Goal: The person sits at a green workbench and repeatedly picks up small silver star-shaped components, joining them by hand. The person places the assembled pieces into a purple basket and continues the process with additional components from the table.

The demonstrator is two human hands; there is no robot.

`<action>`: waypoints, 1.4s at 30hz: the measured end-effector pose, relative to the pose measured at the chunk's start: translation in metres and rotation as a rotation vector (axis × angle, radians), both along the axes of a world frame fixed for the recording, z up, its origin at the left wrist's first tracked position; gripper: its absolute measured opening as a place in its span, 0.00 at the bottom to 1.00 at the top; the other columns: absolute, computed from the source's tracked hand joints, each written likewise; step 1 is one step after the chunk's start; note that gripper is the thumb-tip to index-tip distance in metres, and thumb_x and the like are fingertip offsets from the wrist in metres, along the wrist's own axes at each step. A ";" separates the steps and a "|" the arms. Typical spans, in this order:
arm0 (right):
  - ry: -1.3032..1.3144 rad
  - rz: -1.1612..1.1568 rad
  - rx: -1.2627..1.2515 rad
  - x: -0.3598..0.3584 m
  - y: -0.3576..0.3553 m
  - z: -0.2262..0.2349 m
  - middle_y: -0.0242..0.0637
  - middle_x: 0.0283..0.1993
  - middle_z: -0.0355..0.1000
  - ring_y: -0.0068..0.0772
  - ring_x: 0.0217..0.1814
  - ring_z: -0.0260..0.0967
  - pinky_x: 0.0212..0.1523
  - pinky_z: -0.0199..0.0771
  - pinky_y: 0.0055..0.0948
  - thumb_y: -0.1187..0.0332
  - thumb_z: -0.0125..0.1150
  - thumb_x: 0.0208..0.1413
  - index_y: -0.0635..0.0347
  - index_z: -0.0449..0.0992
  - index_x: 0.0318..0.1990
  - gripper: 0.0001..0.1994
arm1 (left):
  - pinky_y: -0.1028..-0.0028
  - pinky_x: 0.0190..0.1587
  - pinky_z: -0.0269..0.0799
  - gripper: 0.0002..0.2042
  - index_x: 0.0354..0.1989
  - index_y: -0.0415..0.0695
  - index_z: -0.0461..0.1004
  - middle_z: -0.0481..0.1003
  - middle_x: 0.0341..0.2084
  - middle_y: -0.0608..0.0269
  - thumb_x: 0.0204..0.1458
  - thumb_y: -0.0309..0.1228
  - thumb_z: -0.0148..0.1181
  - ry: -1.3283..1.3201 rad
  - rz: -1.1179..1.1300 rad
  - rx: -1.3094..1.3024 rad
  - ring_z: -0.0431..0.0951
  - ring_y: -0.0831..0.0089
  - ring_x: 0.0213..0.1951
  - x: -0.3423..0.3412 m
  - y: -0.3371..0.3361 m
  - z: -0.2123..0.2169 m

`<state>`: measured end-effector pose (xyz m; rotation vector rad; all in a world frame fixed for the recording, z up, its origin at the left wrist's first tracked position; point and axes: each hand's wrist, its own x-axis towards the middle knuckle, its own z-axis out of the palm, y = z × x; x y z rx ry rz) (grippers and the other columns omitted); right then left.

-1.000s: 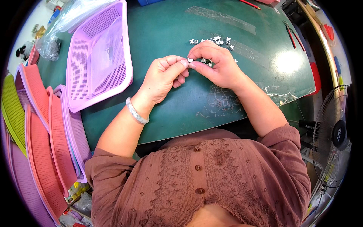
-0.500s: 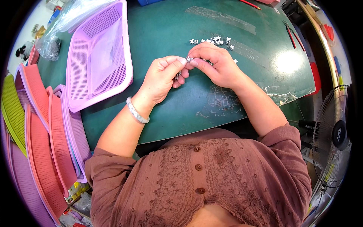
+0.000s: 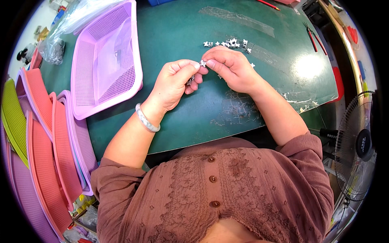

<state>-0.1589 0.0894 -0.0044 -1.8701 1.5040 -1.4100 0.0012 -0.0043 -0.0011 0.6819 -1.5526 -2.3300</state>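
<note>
Between the fingertips of both hands is a small white-and-grey star-shaped piece [image 3: 203,63]. My left hand [image 3: 177,79] pinches it between thumb and forefinger, while more small greyish pieces [image 3: 189,81] show under its curled lower fingers. My right hand [image 3: 232,68] is closed, its thumb and forefinger on the other side of the same piece. Just beyond my right hand lies a loose cluster of similar small white pieces [image 3: 232,43] on the green tabletop [image 3: 170,36]. What the pieces are exactly is too small to tell.
A purple mesh basket [image 3: 135,77] with a clear plastic sheet in it stands at the left. Stacked pink, purple and green baskets [image 3: 44,141] sit beside the table. Red-handled pliers [image 3: 314,38] and a red pencil [image 3: 268,5] lie far right; a fan [image 3: 356,146] stands at the right.
The small piece now shows more between the fingertips, and my right fingers have shifted slightly on it. My left hand has hardly moved.
</note>
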 end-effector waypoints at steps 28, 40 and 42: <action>-0.092 0.072 0.174 -0.003 0.003 0.003 0.36 0.34 0.69 0.26 0.36 0.65 0.38 0.65 0.23 0.73 0.48 0.55 0.68 0.72 0.36 0.07 | 0.85 0.18 0.56 0.11 0.28 0.41 0.74 0.70 0.17 0.70 0.54 0.34 0.49 -0.019 0.006 -0.020 0.65 0.83 0.17 0.000 0.001 0.000; -0.070 0.043 0.198 -0.003 0.004 0.006 0.37 0.34 0.71 0.27 0.36 0.67 0.40 0.66 0.24 0.75 0.51 0.53 0.67 0.72 0.34 0.05 | 0.85 0.18 0.56 0.11 0.27 0.41 0.73 0.69 0.16 0.71 0.55 0.35 0.48 -0.017 0.028 -0.012 0.64 0.84 0.17 -0.001 0.000 -0.001; -0.100 0.033 0.192 -0.002 0.004 0.005 0.36 0.32 0.70 0.25 0.34 0.66 0.37 0.65 0.23 0.74 0.52 0.52 0.66 0.73 0.33 0.05 | 0.85 0.18 0.56 0.11 0.27 0.41 0.72 0.69 0.17 0.71 0.55 0.35 0.48 -0.016 0.029 -0.015 0.64 0.84 0.16 -0.001 0.000 -0.001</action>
